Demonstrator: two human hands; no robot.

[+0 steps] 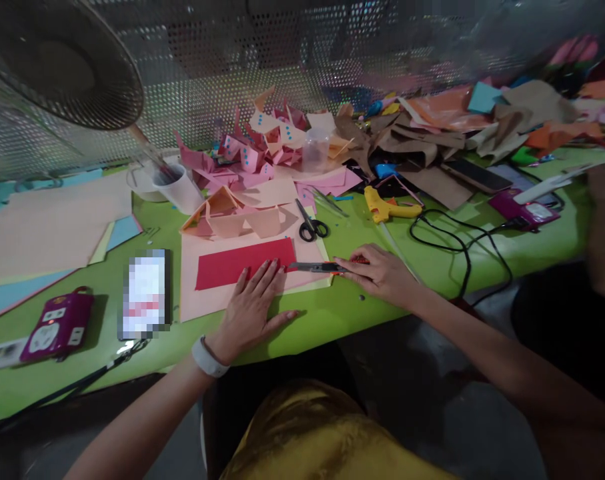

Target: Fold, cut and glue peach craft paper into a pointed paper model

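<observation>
Nearest the camera, low in the frame, the left hand (249,310) lay flat with its fingers (262,273) spread wide, pressing the lower right edge of a red paper sheet (245,263) at the centre of the picture. Just right of it, the right hand (382,273) gripped a utility knife (318,267), its fingers closed round the handle and the blade pointing left, its tip at the right end of the red sheet. The red sheet rested on a larger peach sheet (207,300), which lay on the green table (332,313). At lower left sat a blurred phone (145,293) and a magenta power strip (57,327). Farther back, above the red sheet, lay black-handled scissors (309,223) and folded peach paper boxes (232,213); to the right, a yellow glue gun (389,207) with a black cable (462,247). Toward the upper middle, pink folded pieces (252,157) were heaped, and a fan (57,60) filled the upper left.
</observation>
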